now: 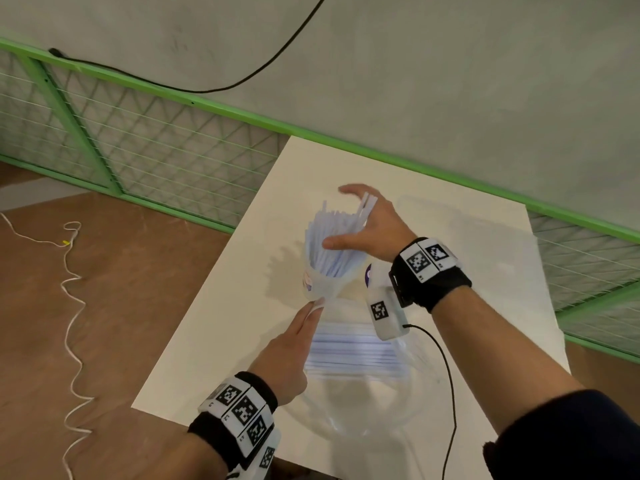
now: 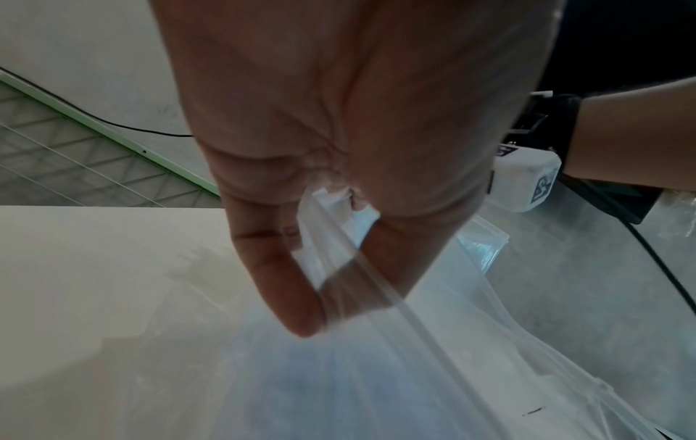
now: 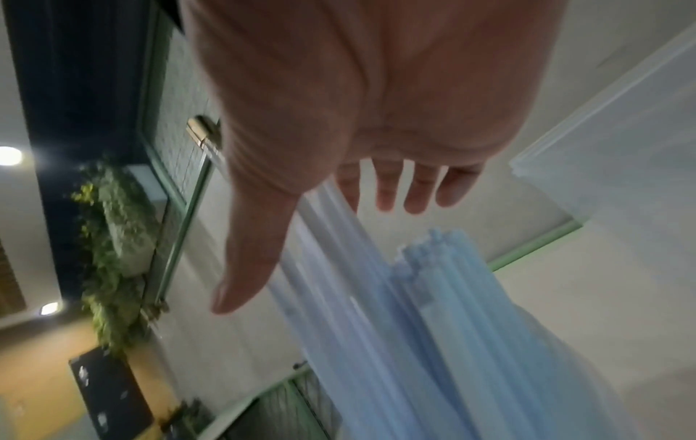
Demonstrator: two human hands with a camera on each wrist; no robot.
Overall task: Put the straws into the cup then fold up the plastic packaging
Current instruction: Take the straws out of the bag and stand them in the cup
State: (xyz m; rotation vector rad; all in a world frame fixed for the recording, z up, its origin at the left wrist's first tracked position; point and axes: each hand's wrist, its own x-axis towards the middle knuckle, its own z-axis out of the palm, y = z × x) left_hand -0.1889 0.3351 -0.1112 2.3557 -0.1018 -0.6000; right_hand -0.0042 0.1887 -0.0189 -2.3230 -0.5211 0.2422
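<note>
A translucent cup stands on the white table, packed with pale blue straws that fan upward. My right hand is spread over the straw tops, fingers straight, palm against them. In the right wrist view the right hand lies flat against the straws. My left hand pinches the edge of the clear plastic packaging just below the cup. More straws lie inside the packaging. The left wrist view shows my left hand pinching the plastic packaging between thumb and finger.
A green mesh railing runs behind and left of the table. Across the wall hangs a black cable. A white cord trails over the brown floor on the left. The table's near edge is by my left wrist.
</note>
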